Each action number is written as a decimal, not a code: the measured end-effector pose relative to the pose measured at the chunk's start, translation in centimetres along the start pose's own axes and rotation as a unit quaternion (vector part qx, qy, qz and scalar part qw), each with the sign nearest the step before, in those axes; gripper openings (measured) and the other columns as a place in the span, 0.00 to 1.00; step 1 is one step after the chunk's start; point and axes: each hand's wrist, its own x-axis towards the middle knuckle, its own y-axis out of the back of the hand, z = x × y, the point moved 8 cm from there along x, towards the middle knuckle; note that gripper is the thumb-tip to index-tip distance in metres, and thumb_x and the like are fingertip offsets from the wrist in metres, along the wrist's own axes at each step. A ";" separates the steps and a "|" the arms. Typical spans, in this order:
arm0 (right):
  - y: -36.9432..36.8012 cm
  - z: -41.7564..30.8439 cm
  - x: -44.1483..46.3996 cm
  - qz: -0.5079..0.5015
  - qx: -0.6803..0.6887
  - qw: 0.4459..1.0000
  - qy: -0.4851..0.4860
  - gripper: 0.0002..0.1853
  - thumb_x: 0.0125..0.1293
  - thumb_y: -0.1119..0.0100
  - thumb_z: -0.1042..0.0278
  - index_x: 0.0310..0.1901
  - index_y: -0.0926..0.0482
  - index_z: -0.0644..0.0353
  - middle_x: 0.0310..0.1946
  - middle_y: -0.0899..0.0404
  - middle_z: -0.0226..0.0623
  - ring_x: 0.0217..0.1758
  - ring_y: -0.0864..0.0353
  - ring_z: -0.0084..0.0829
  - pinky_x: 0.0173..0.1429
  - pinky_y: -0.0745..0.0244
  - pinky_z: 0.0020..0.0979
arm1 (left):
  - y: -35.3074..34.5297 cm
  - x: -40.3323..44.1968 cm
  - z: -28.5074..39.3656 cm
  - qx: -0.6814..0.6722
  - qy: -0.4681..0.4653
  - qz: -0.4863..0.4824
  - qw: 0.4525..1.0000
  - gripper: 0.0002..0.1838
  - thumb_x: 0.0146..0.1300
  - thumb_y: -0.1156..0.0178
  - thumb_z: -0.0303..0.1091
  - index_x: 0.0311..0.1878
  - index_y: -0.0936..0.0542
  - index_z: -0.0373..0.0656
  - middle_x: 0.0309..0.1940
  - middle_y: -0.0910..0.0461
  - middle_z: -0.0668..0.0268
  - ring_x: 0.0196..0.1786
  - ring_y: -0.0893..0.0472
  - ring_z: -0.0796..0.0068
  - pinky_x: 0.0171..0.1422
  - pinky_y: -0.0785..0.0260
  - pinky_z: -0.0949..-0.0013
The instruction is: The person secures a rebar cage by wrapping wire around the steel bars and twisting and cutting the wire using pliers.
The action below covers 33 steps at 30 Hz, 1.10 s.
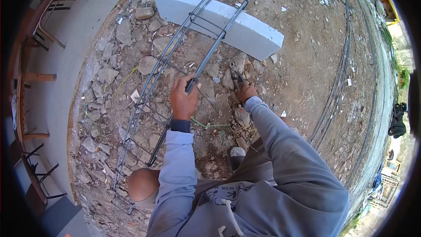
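A long rebar cage (206,59), made of ribbed bars joined by square stirrups, runs from the top of the head view down to the lower left. My left hand (183,98) is closed around its right-hand bar, close to a stirrup. A thin wire (208,99) curves away beside that hand. To the right of the cage, my right hand (246,92) grips dark pincers (237,74) low over the rubble, their head pointing away from me. The pincers are apart from the cage. A pale concrete block (258,35) lies under the cage's far part.
Broken stones (107,74) and dirt cover the ground around my feet. Chairs (52,15) stand on a smooth floor (83,31) at the left. Long thin bars (335,92) lie along the ground to the right. My knee (143,184) is beside the cage.
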 end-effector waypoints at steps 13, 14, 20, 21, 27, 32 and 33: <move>1.7 -0.7 0.7 -0.005 -0.020 1.000 0.012 0.20 0.55 0.47 0.53 0.42 0.20 0.59 0.46 0.26 0.56 0.50 0.24 0.54 0.57 0.31 0.47 | -0.2 0.1 -2.6 -0.114 0.112 0.002 0.987 0.24 0.55 0.40 0.23 0.57 0.28 0.39 0.37 0.22 0.62 0.38 0.21 0.75 0.42 0.27 0.72; 3.6 -1.7 0.2 -0.025 -0.002 1.000 0.006 0.19 0.55 0.47 0.54 0.41 0.20 0.60 0.42 0.24 0.56 0.49 0.23 0.54 0.56 0.31 0.48 | -0.1 0.1 -2.4 -0.117 0.125 -0.004 0.985 0.24 0.56 0.40 0.23 0.58 0.29 0.39 0.37 0.22 0.62 0.39 0.22 0.76 0.43 0.28 0.73; 7.2 -1.2 -3.0 -0.218 0.321 0.920 -0.055 0.17 0.57 0.41 0.57 0.30 0.19 0.67 0.28 0.18 0.44 0.29 0.18 0.33 0.34 0.27 0.32 | 0.7 0.1 -1.9 -0.090 0.058 0.085 0.991 0.18 0.56 0.42 0.25 0.52 0.26 0.39 0.36 0.22 0.60 0.40 0.21 0.68 0.46 0.28 0.66; 9.3 -2.5 -5.2 -0.256 0.355 0.898 -0.037 0.17 0.57 0.40 0.57 0.30 0.20 0.68 0.30 0.18 0.45 0.29 0.19 0.31 0.34 0.27 0.30 | 1.3 0.0 -1.3 -0.067 0.036 0.115 0.990 0.16 0.57 0.42 0.26 0.50 0.25 0.39 0.35 0.23 0.59 0.40 0.22 0.66 0.47 0.29 0.64; 16.5 -9.4 -11.1 -0.399 0.344 0.848 0.058 0.11 0.58 0.43 0.65 0.31 0.19 0.66 0.33 0.16 0.40 0.27 0.19 0.25 0.32 0.25 0.25 | 1.1 -3.7 1.1 -0.035 0.094 0.266 0.959 0.07 0.61 0.44 0.32 0.39 0.25 0.39 0.36 0.24 0.58 0.42 0.25 0.56 0.49 0.35 0.58; 19.0 -13.9 -12.1 -0.404 0.212 0.880 0.137 0.10 0.56 0.43 0.65 0.35 0.17 0.61 0.31 0.16 0.31 0.28 0.22 0.21 0.28 0.28 0.24 | 1.1 -4.1 1.7 -0.007 0.133 0.265 0.955 0.11 0.61 0.43 0.37 0.40 0.25 0.38 0.36 0.25 0.58 0.41 0.25 0.60 0.49 0.35 0.59; 19.3 -14.7 -12.4 -0.391 0.183 0.889 0.151 0.10 0.56 0.43 0.65 0.35 0.17 0.60 0.30 0.17 0.30 0.27 0.23 0.20 0.27 0.29 0.24 | 1.1 -3.9 2.0 0.027 0.135 0.260 0.956 0.12 0.61 0.42 0.37 0.40 0.25 0.38 0.35 0.24 0.59 0.40 0.24 0.60 0.48 0.34 0.59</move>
